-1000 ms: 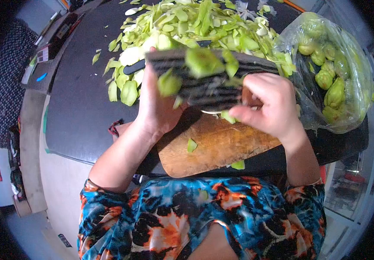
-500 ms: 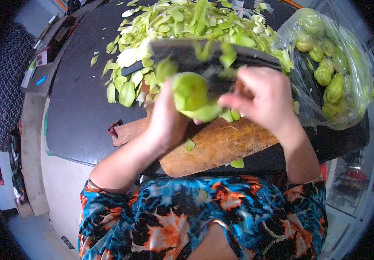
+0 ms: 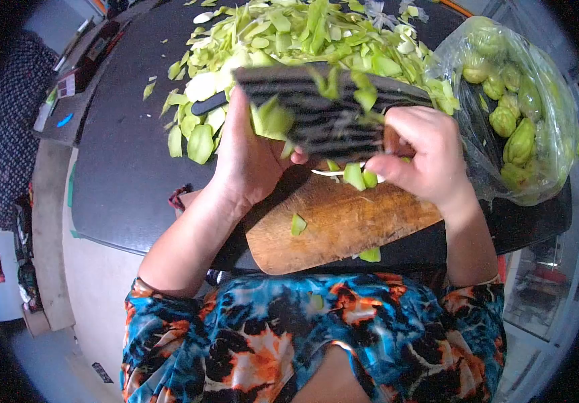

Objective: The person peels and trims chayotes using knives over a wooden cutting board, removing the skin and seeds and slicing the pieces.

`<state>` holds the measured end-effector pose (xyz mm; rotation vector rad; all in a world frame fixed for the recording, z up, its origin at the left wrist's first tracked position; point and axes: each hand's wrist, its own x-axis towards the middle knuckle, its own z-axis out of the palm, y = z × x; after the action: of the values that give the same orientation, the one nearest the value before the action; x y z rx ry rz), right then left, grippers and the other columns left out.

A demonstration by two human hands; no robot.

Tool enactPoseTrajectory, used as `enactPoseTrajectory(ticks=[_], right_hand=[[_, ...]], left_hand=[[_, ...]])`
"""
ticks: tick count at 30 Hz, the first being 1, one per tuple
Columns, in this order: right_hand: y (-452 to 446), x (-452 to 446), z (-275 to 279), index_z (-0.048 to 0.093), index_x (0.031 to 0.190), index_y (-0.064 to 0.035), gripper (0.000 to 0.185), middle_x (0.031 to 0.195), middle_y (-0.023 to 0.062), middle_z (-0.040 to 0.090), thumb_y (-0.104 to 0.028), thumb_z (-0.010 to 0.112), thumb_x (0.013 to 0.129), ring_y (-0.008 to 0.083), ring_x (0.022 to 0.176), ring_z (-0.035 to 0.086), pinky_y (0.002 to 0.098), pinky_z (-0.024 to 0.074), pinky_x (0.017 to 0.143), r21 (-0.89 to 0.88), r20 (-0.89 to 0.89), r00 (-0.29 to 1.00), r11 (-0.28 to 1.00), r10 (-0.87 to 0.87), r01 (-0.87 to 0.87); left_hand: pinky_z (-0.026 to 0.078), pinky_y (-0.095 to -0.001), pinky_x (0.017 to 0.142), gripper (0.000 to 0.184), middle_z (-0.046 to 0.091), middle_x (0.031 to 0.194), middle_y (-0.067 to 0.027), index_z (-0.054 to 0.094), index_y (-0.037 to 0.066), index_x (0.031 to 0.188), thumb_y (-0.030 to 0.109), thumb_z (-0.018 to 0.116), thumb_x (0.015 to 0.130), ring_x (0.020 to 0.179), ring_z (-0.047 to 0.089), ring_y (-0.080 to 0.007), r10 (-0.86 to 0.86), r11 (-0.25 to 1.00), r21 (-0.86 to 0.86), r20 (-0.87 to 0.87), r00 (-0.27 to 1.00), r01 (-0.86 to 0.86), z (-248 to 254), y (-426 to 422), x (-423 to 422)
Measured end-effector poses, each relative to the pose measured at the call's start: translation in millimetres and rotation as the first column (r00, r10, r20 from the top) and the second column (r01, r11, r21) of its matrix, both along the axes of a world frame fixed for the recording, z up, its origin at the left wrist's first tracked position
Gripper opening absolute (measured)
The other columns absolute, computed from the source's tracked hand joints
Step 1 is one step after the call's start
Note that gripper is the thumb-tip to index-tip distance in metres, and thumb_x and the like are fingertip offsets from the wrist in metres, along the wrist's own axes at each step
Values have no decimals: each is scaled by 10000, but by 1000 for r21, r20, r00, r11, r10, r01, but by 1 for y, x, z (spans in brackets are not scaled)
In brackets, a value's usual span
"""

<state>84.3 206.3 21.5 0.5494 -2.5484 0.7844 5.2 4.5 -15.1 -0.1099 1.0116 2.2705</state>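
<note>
My right hand (image 3: 424, 151) is closed round the handle of a wide dark cleaver (image 3: 336, 114), with green slices stuck to its blade. Behind the blade's left end, my left hand (image 3: 252, 151) is wrapped round a green chayote (image 3: 273, 121), which the blade mostly hides. Both hands are above a wooden cutting board (image 3: 343, 225) with a few green pieces on it. A large heap of pale green slices (image 3: 289, 33) lies beyond the blade.
A clear plastic bag (image 3: 551, 134) at the right holds several whole chayotes (image 3: 519, 142). A dark handle (image 3: 209, 104) sticks out of the heap's left side. The dark table's edge (image 3: 111, 243) runs at the lower left.
Half a second ago the chayote showed in front of the blade; now the cleaver covers most of it. The slices on the blade have shifted a little.
</note>
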Motion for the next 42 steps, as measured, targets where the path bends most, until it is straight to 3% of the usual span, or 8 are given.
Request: enactPoseTrajectory(ticks=[9,19,27,33,35,37,39,42], right_hand=[[-8,4,-3,430,559,-65,560,524,55,462,-537,712,664,255,495,509,324,382,477,112,-46,995,990,92,-87],[-5,2,-4,434,568,-58,551,532,65,473,-524,707,675,270,510,521,334,396,491,98,-43,998,994,49,-45],[-10,9,7,486,586,-99,516,575,64,537,-571,670,684,273,549,568,369,437,511,187,24,996,979,83,-86],[-8,9,7,489,576,-106,510,572,60,539,-570,669,685,268,549,571,364,440,512,175,32,997,981,75,-80],[-7,9,7,491,573,-110,504,571,59,540,-567,673,682,267,550,571,363,441,514,158,66,996,985,63,-72],[-6,10,9,492,573,-113,501,570,58,539,-565,680,675,267,551,572,363,441,517,187,40,997,980,58,-65],[-8,10,8,474,574,-98,516,557,60,511,-557,695,660,271,537,549,355,427,510,188,8,997,979,76,-77],[-10,11,4,441,581,-67,548,540,69,456,-534,724,629,280,511,505,346,401,495,179,-6,994,978,112,-109]], left_hand=[[437,-414,959,866,539,1234,-174,451,22,1288,735,361,806,1074,570,-281,-410,763,546,-5,912,346,-5,-8,-11],[427,-415,962,711,539,1235,-140,455,64,1283,631,442,855,1106,545,-254,-36,995,-92,-75,997,29,-1,2,11],[436,-415,959,810,550,1213,-184,446,24,1294,689,362,839,1065,576,-281,-474,640,688,3,881,342,-9,-6,-15],[450,-398,943,751,553,1216,-162,447,41,1298,651,351,870,1062,578,-257,-379,775,527,-56,924,349,-19,-9,-13],[453,-391,938,712,553,1222,-143,458,55,1292,629,344,886,1058,579,-244,-116,983,-161,-162,980,90,10,6,9],[449,-393,943,729,547,1227,-150,456,51,1294,640,340,880,1061,577,-253,-175,978,-138,-147,973,155,15,5,11],[444,-396,949,773,541,1230,-165,445,35,1301,664,333,865,1068,572,-265,-383,769,532,-59,922,353,-3,-3,-7],[434,-400,962,832,533,1235,-181,431,11,1306,695,330,843,1079,565,-275,-491,646,660,-24,871,383,-5,-6,-9]])
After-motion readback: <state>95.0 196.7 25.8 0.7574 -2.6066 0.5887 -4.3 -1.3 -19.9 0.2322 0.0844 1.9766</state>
